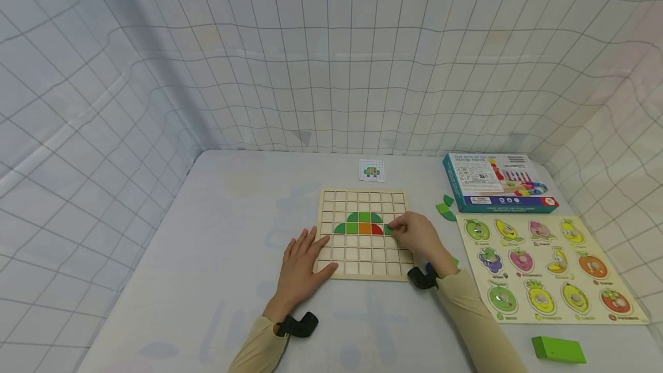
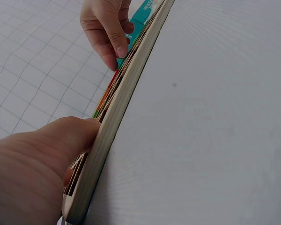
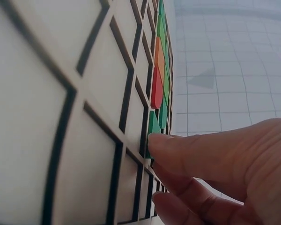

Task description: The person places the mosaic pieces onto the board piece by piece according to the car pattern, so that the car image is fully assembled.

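A wooden grid board [image 1: 366, 270] lies on the table, with green, orange and red tiles set in its middle rows. My left hand [image 1: 300, 269] rests on the board's left edge, fingers spread; its thumb [image 2: 70, 133] lies over the rim in the left wrist view. At the right of the red tile [image 1: 377, 229], my right hand [image 1: 418, 238] pinches a dark green tile [image 3: 153, 123] between thumb and fingers, at a cell of the grid. The fingers partly cover that tile, so its full shape is hidden. Behind the board lies a small pattern card [image 1: 372, 170].
Several loose green tiles [image 1: 444, 209] lie right of the board. Beyond them are a boxed toy set [image 1: 499, 183] and a fruit puzzle board [image 1: 551, 269]. A green block [image 1: 558, 350] sits at the front right. Grid-patterned cloth walls [image 1: 336, 73] surround the table.
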### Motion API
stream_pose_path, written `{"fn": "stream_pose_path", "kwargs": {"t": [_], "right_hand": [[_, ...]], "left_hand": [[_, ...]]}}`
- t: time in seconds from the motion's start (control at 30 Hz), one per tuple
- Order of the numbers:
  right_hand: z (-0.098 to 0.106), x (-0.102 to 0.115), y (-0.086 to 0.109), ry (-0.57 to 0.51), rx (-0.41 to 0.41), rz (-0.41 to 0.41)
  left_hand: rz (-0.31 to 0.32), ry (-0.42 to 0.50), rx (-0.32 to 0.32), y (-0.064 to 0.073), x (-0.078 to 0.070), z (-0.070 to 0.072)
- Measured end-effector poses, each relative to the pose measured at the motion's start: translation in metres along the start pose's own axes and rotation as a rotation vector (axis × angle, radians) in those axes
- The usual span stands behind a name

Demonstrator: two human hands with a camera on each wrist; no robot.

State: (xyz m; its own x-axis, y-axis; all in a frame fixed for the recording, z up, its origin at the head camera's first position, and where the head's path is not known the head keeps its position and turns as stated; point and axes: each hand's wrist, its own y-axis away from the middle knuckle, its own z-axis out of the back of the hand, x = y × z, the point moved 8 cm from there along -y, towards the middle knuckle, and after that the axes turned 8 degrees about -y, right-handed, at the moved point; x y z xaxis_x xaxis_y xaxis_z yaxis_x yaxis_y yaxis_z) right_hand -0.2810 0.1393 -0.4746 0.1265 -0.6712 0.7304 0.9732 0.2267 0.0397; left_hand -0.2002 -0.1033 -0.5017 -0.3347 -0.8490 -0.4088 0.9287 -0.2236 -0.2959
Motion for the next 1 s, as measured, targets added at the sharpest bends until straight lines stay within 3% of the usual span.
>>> {"fn": "stream_pose_path", "kwargs": {"t": [0.33,0.53,1.0], "right_hand": [[0.006,-0.005,0.010,-0.033,0.041,0.027],[0.023,-0.015,0.015,0.001,0.001,0.041],[0.082,-0.065,0.024,0.128,-0.136,-0.188]], "left_hand": [[-0.006,0.003,-0.003,0.000,-0.001,0.001],[-0.009,0.006,-0.004,0.000,-0.001,0.001],[-0.009,0.004,-0.006,-0.001,0.000,0.001]]}}
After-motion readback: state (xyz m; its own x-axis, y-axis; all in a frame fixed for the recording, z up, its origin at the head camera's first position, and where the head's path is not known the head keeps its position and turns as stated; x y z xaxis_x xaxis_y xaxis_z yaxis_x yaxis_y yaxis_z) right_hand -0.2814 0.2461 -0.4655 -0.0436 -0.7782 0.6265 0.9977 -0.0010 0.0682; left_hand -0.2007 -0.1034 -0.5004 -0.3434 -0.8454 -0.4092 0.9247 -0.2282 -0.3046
